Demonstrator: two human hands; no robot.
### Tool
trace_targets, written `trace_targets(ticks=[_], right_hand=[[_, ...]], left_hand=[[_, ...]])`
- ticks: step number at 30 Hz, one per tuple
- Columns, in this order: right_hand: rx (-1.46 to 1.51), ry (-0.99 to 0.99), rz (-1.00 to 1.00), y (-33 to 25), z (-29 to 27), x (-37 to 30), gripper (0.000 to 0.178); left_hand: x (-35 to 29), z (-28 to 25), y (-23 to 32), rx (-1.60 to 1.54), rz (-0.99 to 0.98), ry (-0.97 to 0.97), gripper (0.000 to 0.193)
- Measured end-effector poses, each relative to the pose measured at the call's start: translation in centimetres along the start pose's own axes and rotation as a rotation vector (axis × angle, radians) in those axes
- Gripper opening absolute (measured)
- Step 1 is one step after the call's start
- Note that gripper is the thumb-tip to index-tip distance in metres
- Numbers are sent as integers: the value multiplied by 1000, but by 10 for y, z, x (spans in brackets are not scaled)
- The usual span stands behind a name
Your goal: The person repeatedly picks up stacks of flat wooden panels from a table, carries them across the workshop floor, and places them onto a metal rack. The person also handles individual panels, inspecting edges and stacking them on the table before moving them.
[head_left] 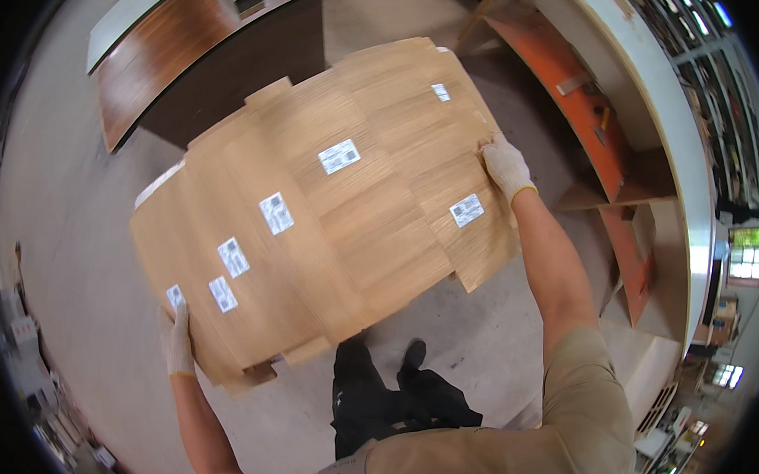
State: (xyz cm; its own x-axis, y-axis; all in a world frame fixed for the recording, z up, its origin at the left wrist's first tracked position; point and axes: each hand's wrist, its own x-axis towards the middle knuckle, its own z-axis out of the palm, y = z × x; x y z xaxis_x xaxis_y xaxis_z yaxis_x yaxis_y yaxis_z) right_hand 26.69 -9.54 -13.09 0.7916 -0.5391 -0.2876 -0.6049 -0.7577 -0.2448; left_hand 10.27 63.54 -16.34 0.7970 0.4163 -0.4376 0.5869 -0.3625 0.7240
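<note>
Light wood-grain panels point(311, 225) of differing sizes lie close together in a broad, uneven stack in front of me. Several white printed labels point(340, 156) are stuck on their tops. At the near left corner my left hand point(176, 345), in a pale knit glove, is closed on the edge of a panel beside a label. My right hand point(505, 165), gloved the same way, grips the right edge of the stack with its fingers bent over a panel. Whatever holds the stack up is hidden beneath it.
A brown wood-topped table point(171, 41) stands beyond the stack at the far left. To the right curves a large shelf unit point(661, 97) with orange panels point(568, 84) and small tools inside. Concrete floor point(73, 187) spreads to the left; my dark shoes stand just below the stack.
</note>
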Motion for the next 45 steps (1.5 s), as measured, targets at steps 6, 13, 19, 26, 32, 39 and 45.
trace_targets(ticks=[6, 13, 19, 26, 32, 39, 45], right_hand=[[37, -3, -192, 42, -5, 12, 58], [157, -27, -261, 146, -44, -55, 59], [130, -257, 8, 374, -52, -140, 52], [-38, -342, -168, 417, -185, -148, 46], [403, -84, -96, 422, -351, -3, 40], [573, 354, -228, 457, -420, 260, 29], [450, 516, -170, 473, -446, 416, 23]], left_hand=[[8, -8, 21, 301, 21, 177, 92], [-43, -7, 60, 199, -130, 519, 71], [-123, 115, 118, 297, 265, 598, 68], [-269, 342, 212, 76, 555, 474, 55], [-347, 464, 349, -13, 936, 263, 50], [-340, 580, 405, -81, 856, 253, 47], [-313, 693, 550, -184, 781, 163, 43]])
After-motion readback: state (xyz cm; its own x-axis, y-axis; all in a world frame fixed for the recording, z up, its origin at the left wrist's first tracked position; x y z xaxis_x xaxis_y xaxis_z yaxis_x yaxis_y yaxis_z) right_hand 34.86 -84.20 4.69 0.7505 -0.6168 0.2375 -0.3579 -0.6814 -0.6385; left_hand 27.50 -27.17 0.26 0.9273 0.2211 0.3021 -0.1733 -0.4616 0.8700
